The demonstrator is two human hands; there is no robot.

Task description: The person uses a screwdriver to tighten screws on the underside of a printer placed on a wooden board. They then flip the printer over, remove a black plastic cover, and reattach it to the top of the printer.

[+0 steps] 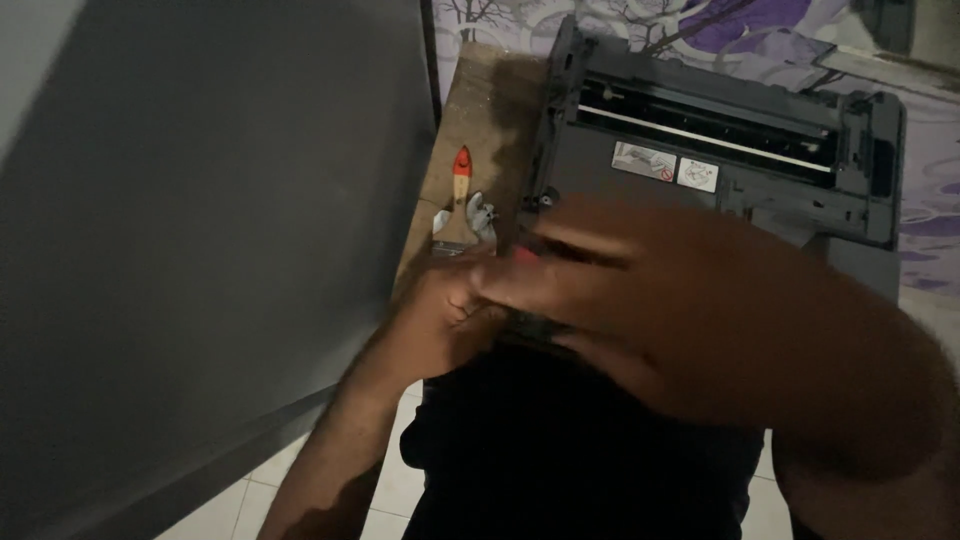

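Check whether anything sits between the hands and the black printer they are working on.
Nothing visible does. Both the left hand and the right hand are already at the near edge of the printer, though blur hides the exact contact. The brush lies off to the side on the brown board, clear of both hands.

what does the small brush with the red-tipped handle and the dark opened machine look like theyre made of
The small brush with the red-tipped handle looks like pale wood with a painted red end and a shiny metal band. The dark opened machine looks like matt moulded plastic, with a bright rod, probably metal, across its slot. Dim light leaves both uncertain.
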